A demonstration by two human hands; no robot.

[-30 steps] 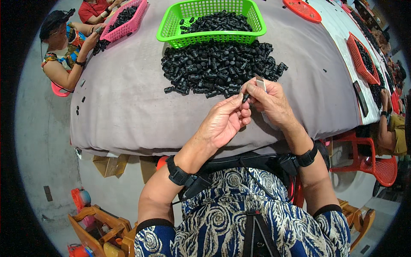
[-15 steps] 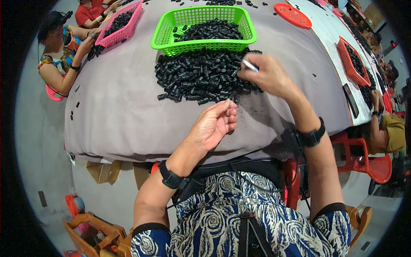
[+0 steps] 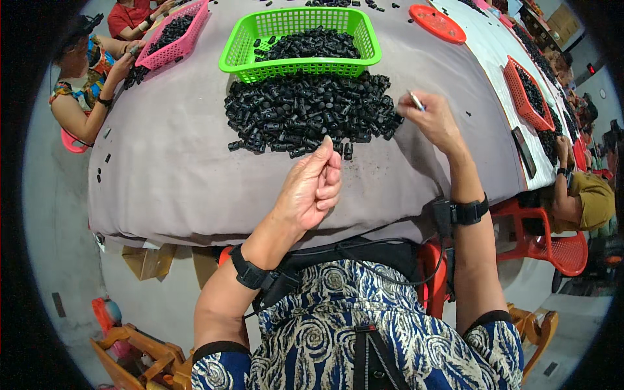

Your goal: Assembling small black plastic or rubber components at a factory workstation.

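Note:
A heap of small black cylindrical plastic parts (image 3: 305, 110) lies on the grey cloth in front of me. At the near edge of this heap is my left hand (image 3: 311, 185), its fingers curled and thumb pressed against them; whatever they may hold is hidden. My right hand (image 3: 434, 122) is right of the heap, closed around a slim pen-like tool (image 3: 416, 101) with a pale, bluish body. Its exact kind cannot be made out. Behind the heap stands a green plastic basket (image 3: 300, 67) partly filled with the same black parts.
A person at the left works beside a pink basket (image 3: 170, 52). A red-orange tray (image 3: 439, 25) lies at the back right. Farther right are an orange-red basket (image 3: 528, 97), a dark flat object (image 3: 524, 153) and a red chair (image 3: 565, 253). Loose parts dot the cloth (image 3: 156, 169).
My right hand with the tool has moved right and slightly down, away from the heap. My left hand has shifted a little left, its fingers more curled. The whole view has shifted slightly.

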